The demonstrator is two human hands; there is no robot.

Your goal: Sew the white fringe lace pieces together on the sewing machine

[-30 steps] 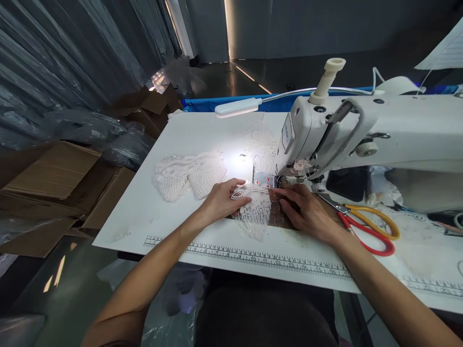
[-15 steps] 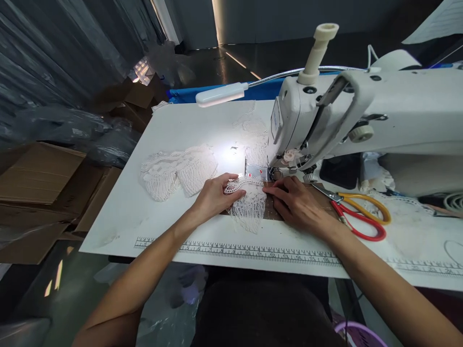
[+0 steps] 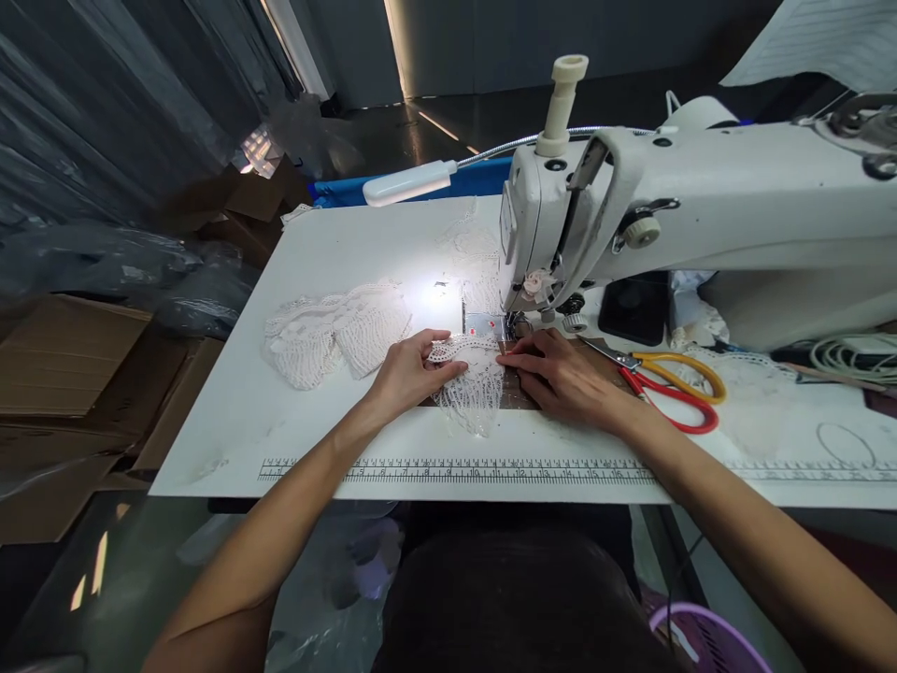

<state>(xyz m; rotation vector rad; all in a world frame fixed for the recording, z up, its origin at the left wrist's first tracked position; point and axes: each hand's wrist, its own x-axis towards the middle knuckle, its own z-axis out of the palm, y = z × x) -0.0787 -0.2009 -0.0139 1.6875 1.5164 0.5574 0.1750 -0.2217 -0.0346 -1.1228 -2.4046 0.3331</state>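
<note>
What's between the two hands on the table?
In the head view, a white lace piece lies between the left hand and right hand; both rest on it, just in front of the sewing machine.

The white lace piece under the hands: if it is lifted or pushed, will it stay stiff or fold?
The lace piece looks open-meshed and thin, so it would probably droop and weigh little. Both the left hand and right hand press it flat, which suggests it shifts or bunches easily when pushed.
</note>
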